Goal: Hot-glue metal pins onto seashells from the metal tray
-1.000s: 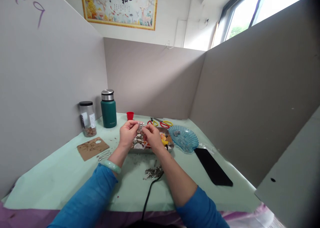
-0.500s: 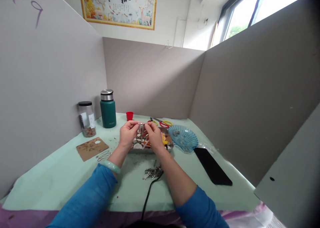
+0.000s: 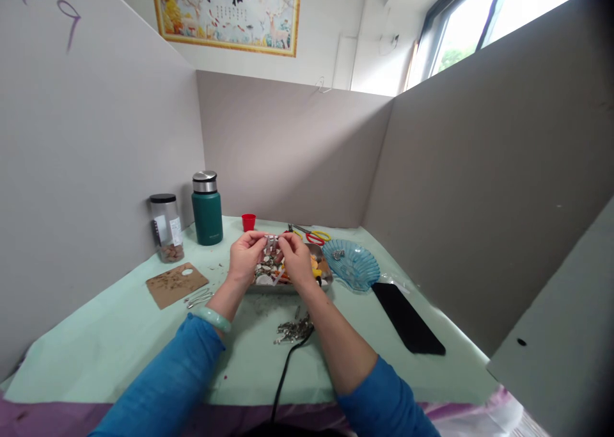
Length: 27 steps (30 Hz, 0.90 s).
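Observation:
Both of my hands are raised over a metal tray [image 3: 271,289] filled with small mixed pieces in white, orange, brown and yellow. My left hand [image 3: 245,254], with a pale green bangle at the wrist, pinches one end of a small silvery piece [image 3: 272,238]. At its other end, the fingertips of my right hand [image 3: 296,258] are closed on the same piece. It is too small to tell its exact kind. Nearer to me on the table lies a heap of small silver metal parts [image 3: 293,330], beside my right forearm.
At left stand a green flask [image 3: 207,216] and a clear jar [image 3: 167,232], with a brown card [image 3: 176,285] before them. A red cup [image 3: 248,222] and scissors [image 3: 315,237] sit behind. To the right are a blue shell-shaped dish [image 3: 352,265] and a black flat object [image 3: 409,318]. A black cable [image 3: 283,376] runs toward me.
Almost nothing differs. Both hands keep their pinch on the small silvery piece over the tray, with only a tiny shift of the fingers and camera.

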### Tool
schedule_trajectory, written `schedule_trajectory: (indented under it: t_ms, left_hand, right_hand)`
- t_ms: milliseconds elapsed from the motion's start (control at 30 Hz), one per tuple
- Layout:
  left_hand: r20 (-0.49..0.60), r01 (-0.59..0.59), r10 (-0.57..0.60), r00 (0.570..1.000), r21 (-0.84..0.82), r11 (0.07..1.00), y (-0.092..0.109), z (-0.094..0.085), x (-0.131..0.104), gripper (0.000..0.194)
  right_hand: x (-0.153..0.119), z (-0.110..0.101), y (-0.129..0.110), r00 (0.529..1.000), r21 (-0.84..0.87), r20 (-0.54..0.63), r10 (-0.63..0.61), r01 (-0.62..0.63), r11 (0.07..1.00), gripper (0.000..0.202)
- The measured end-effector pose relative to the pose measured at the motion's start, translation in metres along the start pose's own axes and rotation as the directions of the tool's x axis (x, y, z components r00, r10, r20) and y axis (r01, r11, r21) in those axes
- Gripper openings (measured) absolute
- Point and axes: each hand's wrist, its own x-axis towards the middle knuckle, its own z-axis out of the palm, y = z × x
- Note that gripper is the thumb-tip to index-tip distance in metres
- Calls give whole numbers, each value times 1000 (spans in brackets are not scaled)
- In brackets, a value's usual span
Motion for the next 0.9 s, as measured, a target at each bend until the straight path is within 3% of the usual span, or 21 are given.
schedule_trajectory:
  t_ms: [333,667,900]
  left_hand:
    - [24,35,-35,999,-15,999,1,0,-2,18]
    - [63,83,-83,995,9,997,0,-1,-1,19]
    - [104,111,-115,988,44,993,-1,-2,-1,20]
  right_hand:
    - [2,0,-2,999,72,-32,-8,10,997,18]
    - [8,-3,11,998,131,-39,-41,45,990,16]
    - [8,-8,12,993,23,-70,-91,93,995,14]
